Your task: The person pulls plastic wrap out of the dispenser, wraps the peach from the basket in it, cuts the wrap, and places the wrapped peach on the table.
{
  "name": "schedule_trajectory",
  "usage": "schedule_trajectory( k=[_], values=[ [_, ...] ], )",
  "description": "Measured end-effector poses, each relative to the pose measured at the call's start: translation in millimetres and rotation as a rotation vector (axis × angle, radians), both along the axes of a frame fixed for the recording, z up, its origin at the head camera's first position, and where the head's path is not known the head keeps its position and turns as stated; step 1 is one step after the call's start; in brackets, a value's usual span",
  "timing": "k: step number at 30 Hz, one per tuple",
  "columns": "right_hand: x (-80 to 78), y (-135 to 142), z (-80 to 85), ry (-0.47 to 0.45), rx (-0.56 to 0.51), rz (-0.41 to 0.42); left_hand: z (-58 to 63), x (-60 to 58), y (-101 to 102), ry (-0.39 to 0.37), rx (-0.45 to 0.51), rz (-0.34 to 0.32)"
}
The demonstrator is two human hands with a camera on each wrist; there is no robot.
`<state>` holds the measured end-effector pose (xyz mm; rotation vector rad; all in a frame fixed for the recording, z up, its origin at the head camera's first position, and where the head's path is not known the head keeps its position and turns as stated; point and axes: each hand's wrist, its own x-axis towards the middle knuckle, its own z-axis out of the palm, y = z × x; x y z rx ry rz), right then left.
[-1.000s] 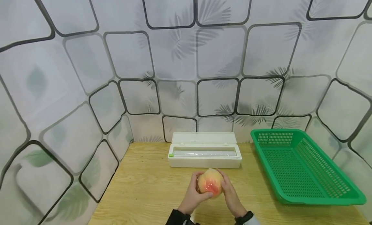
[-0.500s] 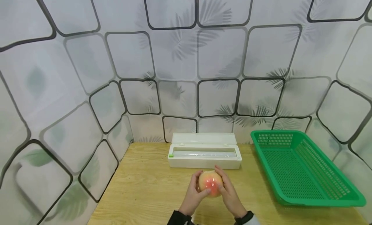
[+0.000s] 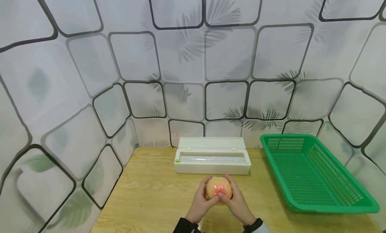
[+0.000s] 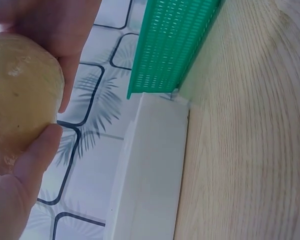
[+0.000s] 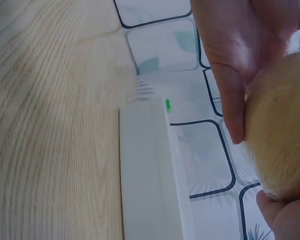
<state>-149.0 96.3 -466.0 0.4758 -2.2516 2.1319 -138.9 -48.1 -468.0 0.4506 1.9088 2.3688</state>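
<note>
A yellow-and-pink peach (image 3: 219, 187) is held up over the table between both hands, wrapped in shiny clear film that shows creases in the right wrist view. My left hand (image 3: 200, 202) grips its left side, fingers behind and thumb across the front. From the right, my right hand (image 3: 239, 203) holds it the same way, its thumb close to the other thumb on the pink patch. Just beyond the hands stands a white cling film dispenser (image 3: 212, 168), its lid (image 3: 212, 143) raised and a film roll (image 3: 212, 159) lying inside.
A green perforated plastic basket (image 3: 319, 208) stands at the right of the wooden table (image 3: 150, 192). Behind the table and along both sides hangs a patterned wall covering (image 3: 181, 59). A small green slider (image 3: 177, 161) sits at the dispenser's left end.
The peach has turned a little in the hands, its pink patch now facing the person. The right thumb has come round onto its front, close to the left thumb.
</note>
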Motion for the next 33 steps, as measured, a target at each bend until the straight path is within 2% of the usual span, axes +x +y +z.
schedule_trajectory(
  k=[5, 10, 14, 19, 24, 27, 33],
  values=[
    [-0.1, 1.5, 3.5, -0.06, -0.016, 0.001, 0.8, -0.5, -1.1, -0.023, 0.007, 0.004],
    [-1.8, 4.1, 4.1, -0.142, 0.021, -0.009, -2.3, -0.7, -2.0, -0.04, -0.007, 0.001],
    [-2.9, 6.2, 3.3, -0.158, 0.067, 0.017, -4.2, 0.3, -3.5, -0.033, -0.028, -0.005],
    [-3.1, 7.8, 2.2, -0.157, 0.083, 0.051, -3.8, 0.3, -5.0, -0.024, -0.03, -0.045],
    [-3.4, 7.5, 1.7, -0.212, 0.094, 0.057, -2.3, -0.1, -5.9, -0.042, -0.037, -0.066],
    [-3.1, 6.5, 2.0, -0.225, 0.077, 0.062, -1.0, -0.1, -6.1, -0.046, -0.061, -0.038],
    [-2.1, 6.6, 0.0, -0.177, 0.019, 0.112, -3.4, 0.2, -5.0, -0.089, -0.09, 0.057]
  ],
)
